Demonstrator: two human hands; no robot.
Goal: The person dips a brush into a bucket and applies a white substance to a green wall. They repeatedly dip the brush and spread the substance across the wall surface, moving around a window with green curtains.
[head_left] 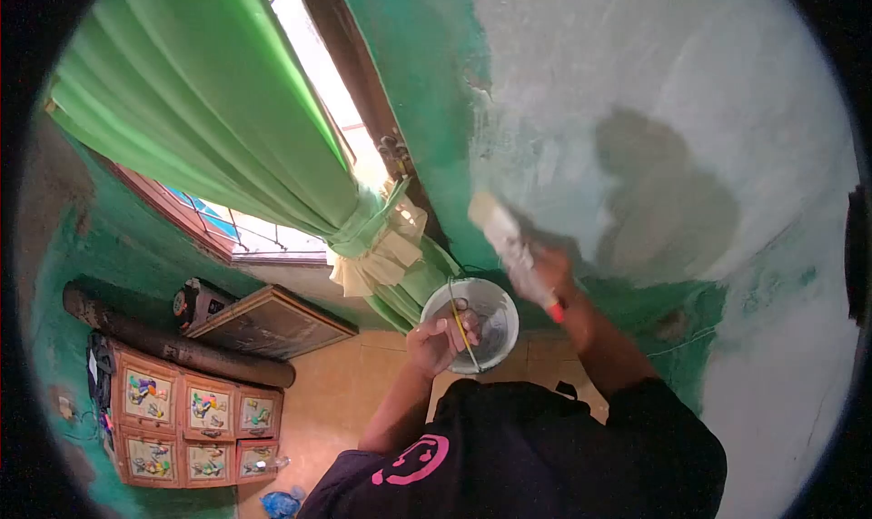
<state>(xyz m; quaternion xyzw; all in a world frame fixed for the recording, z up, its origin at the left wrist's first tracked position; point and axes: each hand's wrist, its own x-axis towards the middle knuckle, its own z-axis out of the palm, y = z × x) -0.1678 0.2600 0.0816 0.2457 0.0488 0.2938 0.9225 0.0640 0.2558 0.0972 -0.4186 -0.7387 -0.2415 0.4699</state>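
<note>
My left hand (443, 342) is closed round the yellow grip of the handle of a white bucket (502, 337), whose inside is smeared with pale paint. In my right hand (550, 276) is a paint brush (495, 224) with pale bristles and a red-tipped handle, slightly blurred. The bristles point up and left, close to the edge between the green paint (445, 128) and the whitish painted area (563, 92) of the wall. Whether they touch the wall cannot be told.
A green curtain (227, 110) tied with a cream ruffle hangs by the window at left. Below are a wooden drawer cabinet (179, 424), a rolled mat (182, 337), a leaning framed panel (277, 324) and a blue plastic bag (280, 503) on the floor.
</note>
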